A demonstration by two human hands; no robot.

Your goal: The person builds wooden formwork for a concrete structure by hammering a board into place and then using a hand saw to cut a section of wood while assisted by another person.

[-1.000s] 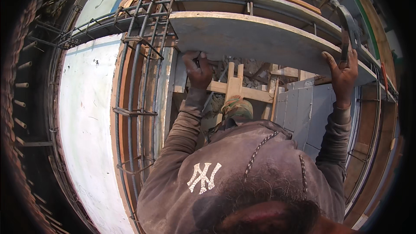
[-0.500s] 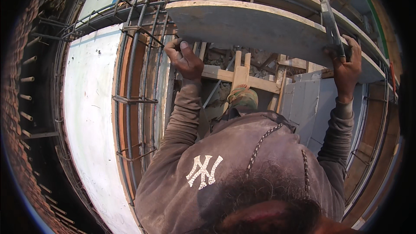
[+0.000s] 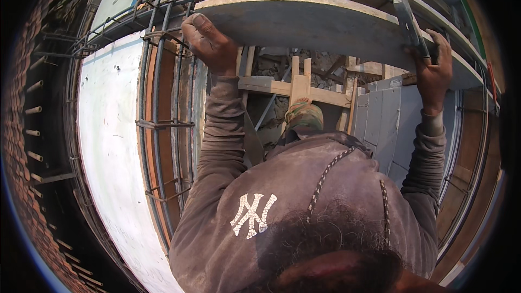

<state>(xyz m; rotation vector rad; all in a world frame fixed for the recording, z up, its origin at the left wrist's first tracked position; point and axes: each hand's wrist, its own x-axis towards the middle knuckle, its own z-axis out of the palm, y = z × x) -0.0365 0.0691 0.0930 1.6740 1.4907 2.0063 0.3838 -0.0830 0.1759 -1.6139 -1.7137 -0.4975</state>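
"Hammer [image 3: 411, 19], where?"
"Clasped by the right hand [image 3: 434, 73], jutting past its fingertips."
"And the grey board [image 3: 309, 24]?"
"Spanning between the 2 hands' fingers, beyond the right ones; the left hand [image 3: 214, 49] curls at its end, whether gripping I cannot tell."
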